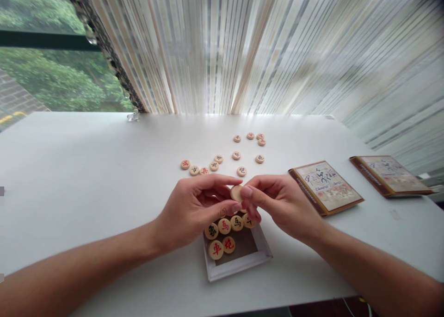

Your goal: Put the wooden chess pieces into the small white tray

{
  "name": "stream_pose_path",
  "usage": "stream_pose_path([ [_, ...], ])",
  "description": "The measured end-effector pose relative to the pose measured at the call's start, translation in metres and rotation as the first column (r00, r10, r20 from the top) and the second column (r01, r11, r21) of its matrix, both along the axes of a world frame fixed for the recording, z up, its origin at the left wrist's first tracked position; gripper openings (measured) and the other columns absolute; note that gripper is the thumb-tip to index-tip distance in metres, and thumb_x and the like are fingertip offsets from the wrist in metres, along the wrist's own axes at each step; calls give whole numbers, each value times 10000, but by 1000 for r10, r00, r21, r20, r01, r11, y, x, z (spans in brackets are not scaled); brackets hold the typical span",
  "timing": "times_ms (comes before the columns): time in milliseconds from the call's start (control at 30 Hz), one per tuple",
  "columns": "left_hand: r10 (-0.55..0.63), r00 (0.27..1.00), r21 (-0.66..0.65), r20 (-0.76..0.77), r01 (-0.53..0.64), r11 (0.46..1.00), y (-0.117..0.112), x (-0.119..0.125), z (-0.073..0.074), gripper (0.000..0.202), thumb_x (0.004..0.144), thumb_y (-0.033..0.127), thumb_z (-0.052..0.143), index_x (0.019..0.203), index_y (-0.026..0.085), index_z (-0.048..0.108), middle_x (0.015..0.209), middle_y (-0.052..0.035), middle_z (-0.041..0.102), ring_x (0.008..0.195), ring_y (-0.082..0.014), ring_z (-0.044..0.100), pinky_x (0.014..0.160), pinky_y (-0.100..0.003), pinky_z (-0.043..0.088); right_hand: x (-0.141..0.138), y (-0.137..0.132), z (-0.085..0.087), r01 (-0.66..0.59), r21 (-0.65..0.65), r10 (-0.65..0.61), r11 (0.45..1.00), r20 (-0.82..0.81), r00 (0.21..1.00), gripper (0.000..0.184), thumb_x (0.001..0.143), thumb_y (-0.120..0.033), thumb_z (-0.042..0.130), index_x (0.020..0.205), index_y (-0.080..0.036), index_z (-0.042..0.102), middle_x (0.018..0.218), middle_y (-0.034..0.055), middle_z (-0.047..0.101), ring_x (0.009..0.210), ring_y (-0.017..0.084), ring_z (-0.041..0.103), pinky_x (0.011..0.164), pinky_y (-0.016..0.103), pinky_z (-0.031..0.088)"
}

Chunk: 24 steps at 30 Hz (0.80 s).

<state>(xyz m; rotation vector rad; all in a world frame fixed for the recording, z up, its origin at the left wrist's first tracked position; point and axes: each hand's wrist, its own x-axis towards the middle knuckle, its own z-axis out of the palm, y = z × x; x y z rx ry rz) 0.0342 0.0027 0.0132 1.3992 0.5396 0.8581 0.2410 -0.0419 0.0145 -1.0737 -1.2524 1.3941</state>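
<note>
A round wooden Chinese chess piece (pixel 236 193), its plain side towards me, is held up over an open white box (pixel 243 270). My right hand (pixel 277 197) is closed on it, thumb against its right edge. My left hand (pixel 189 208) is closed round its other side, index fingertip at the top and thumb at the bottom. In the box lie several lettered pieces, among them a red-marked piece (pixel 215 250) beside another red one (pixel 228 244), and a black-marked piece (pixel 237 223) in the row above. My hands hide the box's far part.
Several loose pieces lie beyond my hands, including a red-marked one (pixel 185 164) and a black-marked one (pixel 260 158). To the right are a Chinese chess box (pixel 328 187) and a similar box (pixel 395 174). A strip curtain (pixel 208 53) hangs behind the white table (pixel 86 178).
</note>
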Motion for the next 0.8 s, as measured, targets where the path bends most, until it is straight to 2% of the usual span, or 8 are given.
stream_pose_path([
  [133, -6, 998, 89, -56, 11, 996, 0, 0, 2, 258, 893, 115, 823, 1149, 140, 801, 862, -44, 845, 794, -145, 827, 733, -156, 667, -4, -2, 1, -34, -101, 24, 994, -95, 995, 320, 719, -366, 995, 767, -155, 759, 630, -10, 673, 520, 90, 577, 476, 190, 480],
  [233, 8, 994, 197, -111, 14, 980, -2, 0, 2, 229, 903, 112, 803, 1130, 141, 803, 901, -58, 847, 813, -163, 827, 745, -186, 678, -6, -3, 0, -26, -145, 10, 989, -106, 994, 368, 631, -312, 1041, 776, -149, 746, 644, -16, 666, 538, 88, 563, 478, 187, 453],
  [300, 29, 990, 270, -139, 9, 963, -4, -1, 1, 214, 904, 91, 788, 1112, 138, 805, 933, -67, 848, 823, -167, 824, 751, -199, 680, -6, -3, -1, -23, -141, 12, 990, -81, 997, 378, 620, -309, 1046, 761, -142, 738, 647, -10, 671, 563, 91, 571, 500, 188, 449],
  [400, 50, 985, 352, -165, 11, 936, -5, -1, 2, 211, 884, 59, 794, 1078, 141, 812, 929, -59, 845, 811, -149, 812, 747, -180, 664, -4, -3, 0, -40, -113, 34, 993, -51, 998, 364, 683, -349, 1015, 736, -143, 720, 631, -6, 670, 559, 89, 564, 502, 187, 428],
  [467, 24, 988, 340, -155, 30, 940, -6, 0, 3, 207, 890, 64, 796, 1081, 141, 811, 937, -61, 848, 827, -146, 815, 761, -174, 659, -3, -3, 1, -53, -98, 49, 994, -48, 998, 354, 741, -377, 980, 731, -150, 709, 593, -20, 641, 530, 84, 541, 485, 188, 401],
  [567, -34, 993, 243, -112, 61, 968, -5, 0, 5, 199, 930, 95, 774, 1125, 135, 798, 977, -84, 857, 876, -166, 831, 802, -195, 673, -1, -3, 0, -79, -80, 74, 994, -73, 995, 337, 822, -408, 922, 753, -151, 715, 575, -25, 622, 517, 85, 534, 498, 200, 413],
  [667, -21, 997, 169, -76, 34, 985, -5, 1, 5, 224, 914, 120, 809, 1138, 132, 793, 962, -90, 859, 868, -185, 840, 802, -211, 685, 0, -2, -3, -106, -68, 96, 992, -143, 985, 307, 888, -416, 869, 807, -154, 729, 597, -25, 629, 521, 83, 539, 526, 208, 444],
  [800, 19, 999, 135, -46, -13, 991, -5, 2, 5, 239, 886, 169, 853, 1119, 139, 805, 915, -86, 856, 802, -206, 841, 768, -251, 708, 0, -1, -7, -123, -93, 101, 988, -220, 970, 253, 833, -333, 926, 880, -165, 743, 662, -28, 658, 547, 76, 562, 529, 188, 460],
])
